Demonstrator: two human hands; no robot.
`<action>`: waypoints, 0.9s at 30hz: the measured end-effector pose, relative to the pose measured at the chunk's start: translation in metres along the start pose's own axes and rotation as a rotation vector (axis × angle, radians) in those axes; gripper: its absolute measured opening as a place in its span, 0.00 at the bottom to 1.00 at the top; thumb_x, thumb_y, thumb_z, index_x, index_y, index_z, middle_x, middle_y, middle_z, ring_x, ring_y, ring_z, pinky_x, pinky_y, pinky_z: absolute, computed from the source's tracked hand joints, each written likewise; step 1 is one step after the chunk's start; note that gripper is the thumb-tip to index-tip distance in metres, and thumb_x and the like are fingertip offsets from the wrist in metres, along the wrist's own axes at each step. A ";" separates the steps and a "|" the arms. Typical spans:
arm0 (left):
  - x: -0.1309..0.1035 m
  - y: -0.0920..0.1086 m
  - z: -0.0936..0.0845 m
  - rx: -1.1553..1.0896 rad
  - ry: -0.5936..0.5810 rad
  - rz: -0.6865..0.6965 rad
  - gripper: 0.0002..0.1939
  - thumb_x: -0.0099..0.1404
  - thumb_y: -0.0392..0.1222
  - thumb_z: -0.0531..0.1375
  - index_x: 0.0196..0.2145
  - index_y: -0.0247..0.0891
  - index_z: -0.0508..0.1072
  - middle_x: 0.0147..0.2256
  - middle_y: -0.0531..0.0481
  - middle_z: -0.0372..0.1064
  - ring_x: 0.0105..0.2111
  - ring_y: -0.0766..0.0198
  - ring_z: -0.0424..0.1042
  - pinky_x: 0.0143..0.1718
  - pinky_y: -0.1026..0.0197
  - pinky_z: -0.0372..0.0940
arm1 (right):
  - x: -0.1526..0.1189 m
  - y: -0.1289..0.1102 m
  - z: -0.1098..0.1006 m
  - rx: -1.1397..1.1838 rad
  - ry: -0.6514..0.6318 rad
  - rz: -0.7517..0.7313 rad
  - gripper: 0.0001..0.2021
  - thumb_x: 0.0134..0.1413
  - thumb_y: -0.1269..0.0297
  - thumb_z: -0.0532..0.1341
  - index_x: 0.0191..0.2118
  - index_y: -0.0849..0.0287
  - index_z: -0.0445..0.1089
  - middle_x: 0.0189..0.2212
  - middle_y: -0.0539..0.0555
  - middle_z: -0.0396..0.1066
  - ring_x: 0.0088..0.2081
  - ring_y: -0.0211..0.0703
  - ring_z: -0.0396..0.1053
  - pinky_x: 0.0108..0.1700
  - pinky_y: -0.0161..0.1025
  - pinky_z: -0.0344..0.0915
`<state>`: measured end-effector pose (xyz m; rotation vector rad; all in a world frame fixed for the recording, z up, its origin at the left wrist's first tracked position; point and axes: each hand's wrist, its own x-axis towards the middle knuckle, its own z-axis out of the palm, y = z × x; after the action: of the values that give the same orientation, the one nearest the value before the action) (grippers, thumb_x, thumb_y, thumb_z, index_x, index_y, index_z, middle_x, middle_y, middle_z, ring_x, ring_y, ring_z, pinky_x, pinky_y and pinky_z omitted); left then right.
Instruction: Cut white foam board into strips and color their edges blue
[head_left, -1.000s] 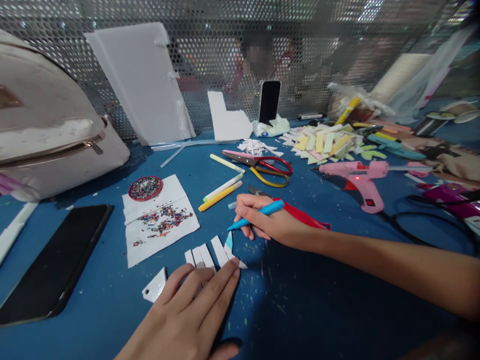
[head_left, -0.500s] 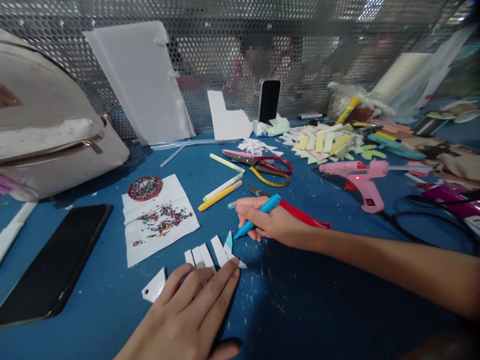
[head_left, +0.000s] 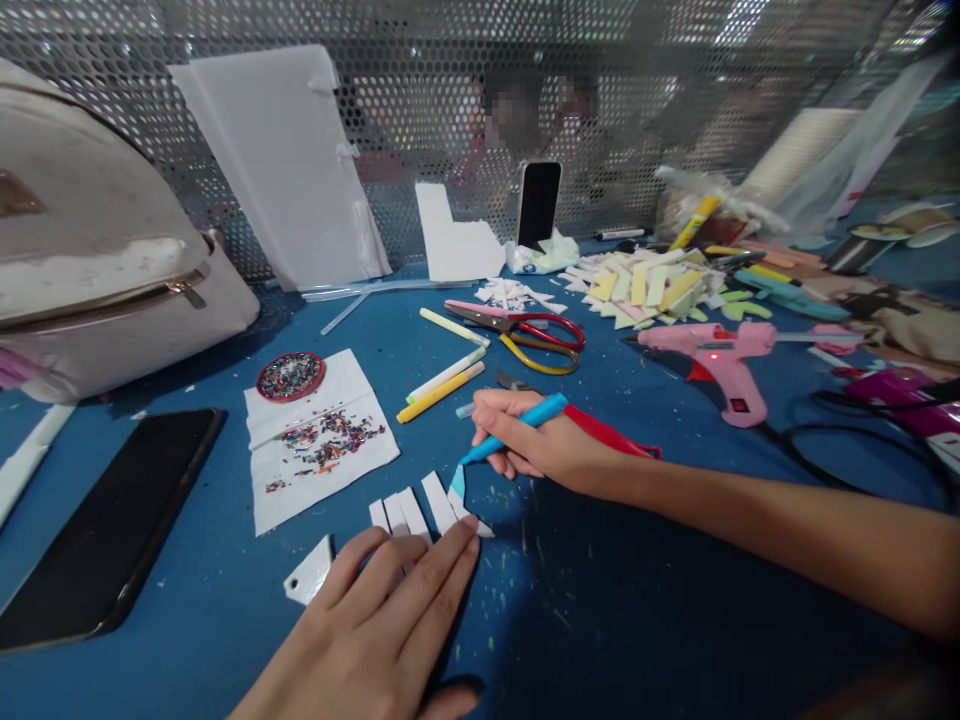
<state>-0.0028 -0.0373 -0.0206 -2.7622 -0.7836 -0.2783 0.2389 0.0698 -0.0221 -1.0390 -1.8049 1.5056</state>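
My right hand (head_left: 536, 440) is closed around a blue marker (head_left: 517, 428), its tip at the upper end of a small pointed white piece (head_left: 457, 490) whose top is coloured light blue. My left hand (head_left: 390, 610) lies flat, fingers stretched out, pressing on a white cut-out with several strips (head_left: 409, 515). The fingers hide the cut-out's middle; a rounded corner with a dark dot (head_left: 309, 574) shows at its left. Behind the right hand lies a red-handled tool (head_left: 611, 432). A light blue cap (head_left: 465, 411) appears beside the right fingers.
A white sheet (head_left: 270, 500) bears colourful bits and a red-rimmed dish (head_left: 291, 377). Yellow and green markers (head_left: 441, 391), scissors (head_left: 544, 330) and paper scraps (head_left: 645, 285) lie farther back. A pink glue gun (head_left: 720, 355) lies right; a phone (head_left: 112, 520) and backpack (head_left: 112, 250) are left.
The marker tip has moved slightly up and left, from the right edge of the pointed piece to its top. My left hand stays in place.
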 end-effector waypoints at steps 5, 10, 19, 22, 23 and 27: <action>0.000 0.001 -0.001 -0.031 0.022 -0.022 0.30 0.75 0.60 0.52 0.64 0.35 0.68 0.63 0.48 0.65 0.47 0.56 0.66 0.52 0.54 0.57 | 0.000 0.001 0.000 0.005 -0.003 -0.009 0.22 0.67 0.45 0.57 0.30 0.59 0.64 0.18 0.45 0.65 0.17 0.30 0.58 0.19 0.29 0.53; 0.000 0.001 0.000 -0.012 0.005 -0.011 0.31 0.75 0.60 0.53 0.65 0.36 0.66 0.64 0.48 0.63 0.48 0.54 0.65 0.53 0.54 0.57 | 0.001 0.001 0.001 0.006 0.002 -0.020 0.23 0.66 0.44 0.58 0.30 0.59 0.64 0.17 0.45 0.65 0.17 0.30 0.57 0.19 0.30 0.53; 0.000 0.001 0.000 -0.002 0.008 -0.009 0.30 0.76 0.59 0.51 0.64 0.35 0.67 0.63 0.48 0.65 0.47 0.55 0.66 0.53 0.53 0.57 | 0.000 0.002 0.000 0.003 0.000 -0.035 0.23 0.67 0.44 0.57 0.30 0.59 0.64 0.19 0.45 0.65 0.18 0.29 0.59 0.20 0.29 0.54; 0.000 0.001 0.000 0.010 0.002 -0.005 0.31 0.75 0.60 0.53 0.65 0.35 0.66 0.64 0.48 0.63 0.48 0.55 0.66 0.52 0.53 0.58 | 0.000 0.003 0.000 0.003 0.005 -0.039 0.23 0.67 0.44 0.56 0.30 0.60 0.64 0.18 0.45 0.65 0.17 0.29 0.58 0.19 0.29 0.53; 0.001 0.001 0.000 0.012 0.000 -0.004 0.32 0.75 0.60 0.53 0.65 0.35 0.66 0.64 0.47 0.63 0.48 0.54 0.66 0.52 0.53 0.58 | 0.000 0.003 0.000 0.003 0.007 -0.042 0.23 0.68 0.45 0.56 0.30 0.59 0.64 0.18 0.45 0.65 0.17 0.29 0.58 0.19 0.29 0.53; 0.003 0.001 0.000 -0.008 0.025 -0.010 0.29 0.77 0.58 0.50 0.63 0.34 0.68 0.62 0.47 0.66 0.47 0.55 0.66 0.52 0.52 0.56 | 0.002 0.002 0.000 0.008 0.005 -0.038 0.21 0.69 0.47 0.55 0.31 0.59 0.64 0.18 0.45 0.64 0.17 0.29 0.58 0.19 0.29 0.53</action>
<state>0.0002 -0.0365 -0.0202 -2.7575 -0.7913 -0.3184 0.2382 0.0713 -0.0245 -0.9979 -1.8039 1.4849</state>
